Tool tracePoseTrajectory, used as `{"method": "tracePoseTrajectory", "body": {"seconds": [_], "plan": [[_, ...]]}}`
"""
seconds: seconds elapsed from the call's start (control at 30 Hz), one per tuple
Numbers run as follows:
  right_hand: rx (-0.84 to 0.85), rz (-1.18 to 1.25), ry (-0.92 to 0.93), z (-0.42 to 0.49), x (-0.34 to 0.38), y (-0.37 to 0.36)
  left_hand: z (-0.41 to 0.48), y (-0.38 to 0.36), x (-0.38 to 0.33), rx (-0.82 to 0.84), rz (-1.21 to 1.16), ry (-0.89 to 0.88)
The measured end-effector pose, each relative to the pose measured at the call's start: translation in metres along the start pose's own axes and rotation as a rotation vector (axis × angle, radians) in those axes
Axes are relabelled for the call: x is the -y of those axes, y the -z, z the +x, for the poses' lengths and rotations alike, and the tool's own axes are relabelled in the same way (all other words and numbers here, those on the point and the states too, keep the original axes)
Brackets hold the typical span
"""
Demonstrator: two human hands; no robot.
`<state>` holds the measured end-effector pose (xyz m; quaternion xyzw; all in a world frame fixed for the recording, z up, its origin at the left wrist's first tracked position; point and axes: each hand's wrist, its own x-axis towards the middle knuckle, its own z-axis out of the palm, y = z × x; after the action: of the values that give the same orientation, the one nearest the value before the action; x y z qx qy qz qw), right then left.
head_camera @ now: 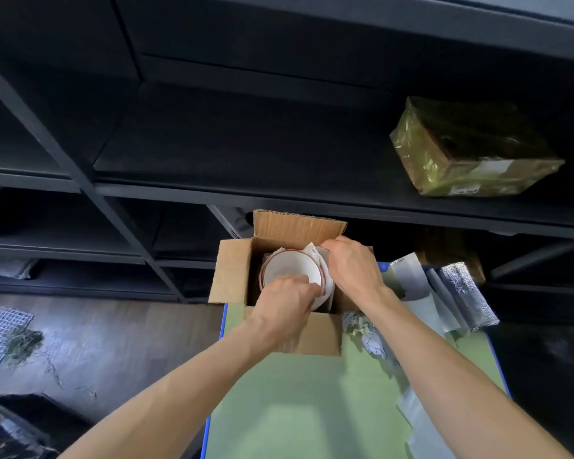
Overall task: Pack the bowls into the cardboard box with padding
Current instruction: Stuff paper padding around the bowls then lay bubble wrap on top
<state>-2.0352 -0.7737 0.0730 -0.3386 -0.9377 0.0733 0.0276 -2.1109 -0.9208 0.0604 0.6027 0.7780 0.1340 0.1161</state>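
Shelving (279,193): dark racks fill the background behind the work area.
Worktop (295,409): a green surface with a blue edge. It carries the box at its far end and spare padding along the right side.
Wrapped parcel (471,150): sits on a shelf up to the right, well apart from the job.
Cardboard box (232,273): stands upright with its flaps open, and both forearms reach into it.
Foil sheets (468,293): silvery padding lies just right of the box, unused.
Crumpled wad (368,332): loose paper lies against the box's near right corner.
Bowl (289,266): white inside with a reddish rim, mouth up, down in the box. I cannot tell whether others are stacked beneath it.
Paper padding (312,251): white sheet bunched between the bowl and the right wall of the box.
Left grip (285,293): fingers are curled at the bowl's near rim and seem to pinch a corner of the paper.
Right grip (348,263): clenched on the paper at the box's far right corner.
Step in hand: probably seating the bowl and tucking paper round it.
Next move: likely press the paper down the side gap. Then the foil or the wad can fill the remaining space so that the bowl cannot shift.
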Motion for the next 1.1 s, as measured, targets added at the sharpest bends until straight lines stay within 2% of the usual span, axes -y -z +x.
{"method": "tracePoseTrajectory", "body": {"seconds": [0.23,0.37,0.53,0.67,0.8,0.9,1.1], "plan": [[0.015,-0.013,0.038,0.002,0.0,-0.002,0.003,0.008,-0.005,0.141,0.112,-0.104],[-0.048,-0.002,0.02,0.003,0.0,0.0,0.003,0.008,0.0,0.132,0.05,-0.101],[-0.006,0.009,0.023,0.001,0.001,0.0,0.003,0.008,0.002,0.148,0.049,-0.137],[0.055,0.028,-0.001,0.003,0.002,0.006,-0.001,0.007,0.0,0.085,0.015,-0.126],[0.012,0.069,-0.003,-0.004,-0.004,0.018,-0.007,0.005,-0.002,0.031,-0.047,-0.074],[0.005,0.085,-0.016,-0.012,-0.013,0.027,-0.007,0.007,-0.008,-0.078,-0.108,-0.049],[-0.026,0.217,-0.071,-0.037,-0.029,0.04,-0.002,0.011,-0.034,-0.148,-0.172,-0.099]]}}
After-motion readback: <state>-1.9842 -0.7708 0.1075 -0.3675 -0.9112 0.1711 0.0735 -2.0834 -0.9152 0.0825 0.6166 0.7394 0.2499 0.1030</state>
